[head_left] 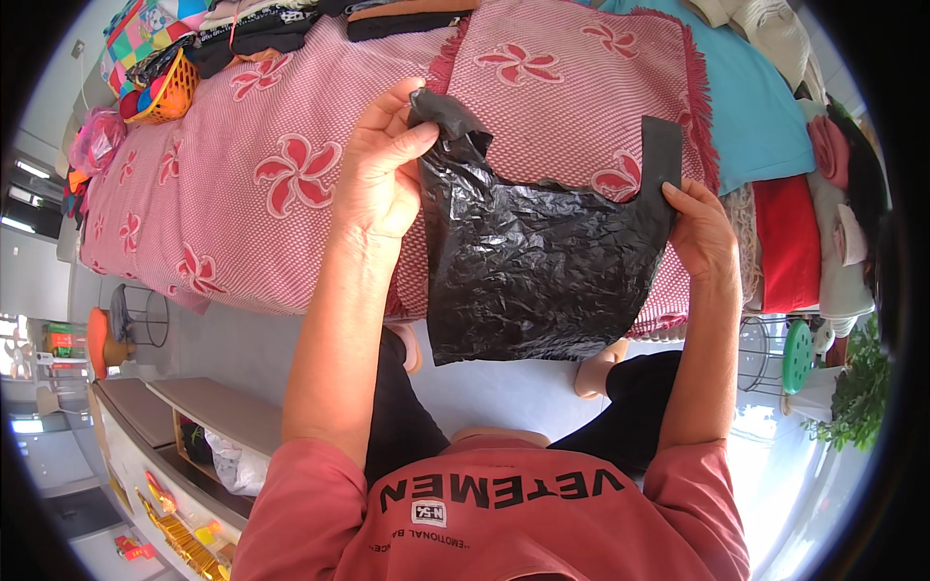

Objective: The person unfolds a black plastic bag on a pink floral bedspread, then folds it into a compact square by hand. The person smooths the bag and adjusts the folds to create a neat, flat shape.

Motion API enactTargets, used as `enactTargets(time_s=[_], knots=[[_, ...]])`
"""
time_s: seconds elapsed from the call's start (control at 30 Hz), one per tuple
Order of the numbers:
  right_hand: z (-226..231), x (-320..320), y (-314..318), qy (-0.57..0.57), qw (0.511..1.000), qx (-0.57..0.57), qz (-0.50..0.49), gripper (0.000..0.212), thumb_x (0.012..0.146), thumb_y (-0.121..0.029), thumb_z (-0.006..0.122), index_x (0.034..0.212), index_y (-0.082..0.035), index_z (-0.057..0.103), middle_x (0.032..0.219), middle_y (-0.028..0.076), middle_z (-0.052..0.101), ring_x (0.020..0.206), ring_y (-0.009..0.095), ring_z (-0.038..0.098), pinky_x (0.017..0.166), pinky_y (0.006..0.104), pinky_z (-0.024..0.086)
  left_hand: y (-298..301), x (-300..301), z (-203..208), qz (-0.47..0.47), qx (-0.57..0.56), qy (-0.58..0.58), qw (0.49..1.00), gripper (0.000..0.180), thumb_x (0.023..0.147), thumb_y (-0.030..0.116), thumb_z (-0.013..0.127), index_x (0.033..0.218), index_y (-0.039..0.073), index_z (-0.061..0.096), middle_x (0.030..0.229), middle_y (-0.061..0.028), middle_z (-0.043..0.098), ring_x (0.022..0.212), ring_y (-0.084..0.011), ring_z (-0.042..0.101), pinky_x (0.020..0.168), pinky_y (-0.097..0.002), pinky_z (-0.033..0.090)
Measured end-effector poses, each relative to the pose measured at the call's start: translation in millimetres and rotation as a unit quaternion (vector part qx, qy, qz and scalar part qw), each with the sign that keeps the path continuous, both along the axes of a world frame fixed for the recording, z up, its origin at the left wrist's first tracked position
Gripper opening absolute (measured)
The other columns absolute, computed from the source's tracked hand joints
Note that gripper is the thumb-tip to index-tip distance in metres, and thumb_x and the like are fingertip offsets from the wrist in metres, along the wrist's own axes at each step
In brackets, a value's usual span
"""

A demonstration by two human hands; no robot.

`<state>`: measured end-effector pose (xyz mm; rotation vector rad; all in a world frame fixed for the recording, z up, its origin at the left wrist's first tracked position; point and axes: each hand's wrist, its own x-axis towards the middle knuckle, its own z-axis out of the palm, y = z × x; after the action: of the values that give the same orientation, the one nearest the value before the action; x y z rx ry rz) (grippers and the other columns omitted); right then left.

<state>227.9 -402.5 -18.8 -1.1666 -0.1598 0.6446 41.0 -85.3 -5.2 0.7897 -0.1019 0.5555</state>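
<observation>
A crumpled black plastic carrier bag [552,271] hangs spread between my two hands, over the near edge of a pink patterned bedspread. My left hand [386,160] pinches the top of its left handle between thumb and fingers, palm partly toward me. On the other side, my right hand [702,228] grips the bag's right edge, just below the right handle loop, which stands up flat. The bag's mouth faces away from me, between the handles. Its lower end hangs near my knees.
The pink bedspread [300,107] with red flower shapes covers the bed. Folded clothes [257,34] and a yellow basket [174,89] lie at the far left. A blue cloth [760,126] and red fabric [785,242] lie right. An open drawer cabinet [213,412] stands lower left; a green stool [797,356] stands right.
</observation>
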Motion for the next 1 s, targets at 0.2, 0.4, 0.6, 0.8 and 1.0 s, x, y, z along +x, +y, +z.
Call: enactTargets(time_s=[0.2, 0.4, 0.6, 0.8, 1.0], knots=[[-0.9, 0.6, 7.2, -0.013, 0.999, -0.027, -0.016, 0.022, 0.092, 0.000, 0.062, 0.112, 0.010, 0.064, 0.101, 0.017, 0.070, 0.091, 0.026, 0.070, 0.085, 0.0367, 0.058, -9.7, 3.3, 0.0, 0.046, 0.030, 0.057, 0.997, 0.039, 0.088, -0.004, 0.068, 0.126, 0.001, 0.059, 0.113, -0.0125, 0.068, 0.101, -0.0201, 0.068, 0.091, -0.0310, 0.056], [10.7, -11.0, 22.6, 0.000, 0.997, -0.033, -0.071, 0.018, 0.093, 0.001, 0.060, 0.107, 0.012, 0.063, 0.099, 0.019, 0.069, 0.089, 0.028, 0.070, 0.084, 0.0387, 0.059, -21.4, 4.6, -0.2, 0.309, 0.281, 0.284, 0.863, 0.085, 0.087, 0.028, 0.079, 0.145, -0.013, 0.032, 0.127, -0.0240, 0.057, 0.118, -0.0276, 0.058, 0.102, -0.0343, 0.046], [-11.3, 16.9, 10.2, -0.011, 0.997, -0.048, -0.066, 0.006, 0.094, -0.004, 0.064, 0.098, 0.001, 0.066, 0.092, 0.009, 0.071, 0.082, 0.018, 0.068, 0.077, 0.0310, 0.056, -9.9, -12.5, 1.3, 0.098, 0.237, 0.429, 0.866, 0.095, 0.085, 0.034, 0.080, 0.142, -0.021, 0.028, 0.120, -0.0288, 0.059, 0.114, -0.0309, 0.060, 0.096, -0.0360, 0.050], [-22.6, 38.9, 21.3, -0.018, 0.996, -0.063, -0.060, 0.007, 0.093, -0.005, 0.066, 0.097, 0.001, 0.066, 0.090, 0.009, 0.070, 0.077, 0.018, 0.068, 0.071, 0.0300, 0.056, -21.4, -8.2, -22.2, 0.038, 0.276, 0.405, 0.871, 0.058, 0.083, 0.016, 0.081, 0.125, -0.011, 0.053, 0.105, -0.0181, 0.069, 0.094, -0.0232, 0.068, 0.085, -0.0329, 0.054], [-35.7, 52.8, 31.4, -0.199, 0.908, -0.318, -0.190, 0.019, 0.088, -0.007, 0.070, 0.103, 0.004, 0.064, 0.094, 0.016, 0.069, 0.084, 0.029, 0.067, 0.079, 0.0404, 0.055, -28.7, 7.7, -25.7, 0.013, 0.283, 0.392, 0.875, 0.032, 0.077, 0.008, 0.082, 0.100, -0.007, 0.066, 0.095, -0.0147, 0.072, 0.086, -0.0210, 0.069, 0.078, -0.0354, 0.055]])
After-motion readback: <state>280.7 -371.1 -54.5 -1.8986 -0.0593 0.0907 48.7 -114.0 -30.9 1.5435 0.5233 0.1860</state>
